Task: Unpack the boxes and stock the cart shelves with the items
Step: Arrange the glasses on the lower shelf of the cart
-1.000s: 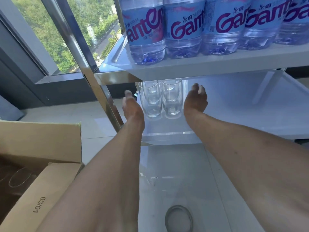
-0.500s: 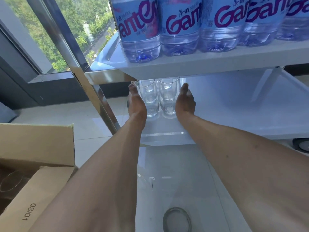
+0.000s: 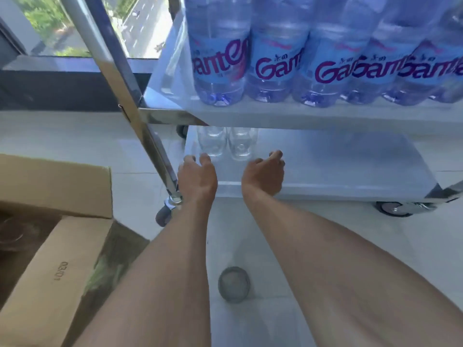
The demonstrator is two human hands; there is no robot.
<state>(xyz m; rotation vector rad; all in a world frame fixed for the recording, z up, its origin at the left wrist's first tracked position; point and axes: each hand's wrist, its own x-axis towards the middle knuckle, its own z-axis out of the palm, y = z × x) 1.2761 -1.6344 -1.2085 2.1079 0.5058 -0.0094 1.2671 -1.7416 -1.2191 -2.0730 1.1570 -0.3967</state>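
Left hand: the left hand (image 3: 198,175) hovers at the front edge of the lower shelf (image 3: 338,169), fingers loosely spread, holding nothing, just short of the glasses.

Right hand: the right hand (image 3: 263,175) is beside it, fingers relaxed and slightly curled, empty too.

Glasses: two clear drinking glasses (image 3: 226,144) stand upright side by side at the left end of the lower shelf, at about 12 o'clock from the hands, their tops tucked under the upper shelf (image 3: 300,116). Neither hand touches them.

Water bottles: a row of blue-labelled water bottles (image 3: 273,61) fills the upper shelf, packed close together.

Box: an open cardboard box (image 3: 57,221) sits on the floor at 9 o'clock from the hands; something round and glassy shows faintly inside, too blurred to name for sure.

Floor: a round metal drain cover (image 3: 234,284) lies at 6 o'clock, between the forearms.

Handling, my read: those glasses are light, rigid, smooth and breakable. Best gripped around the middle of the wall, one per hand, set down gently and kept from knocking together.

Stage, my guess: this pair looks placed; the box is likely the next stop.
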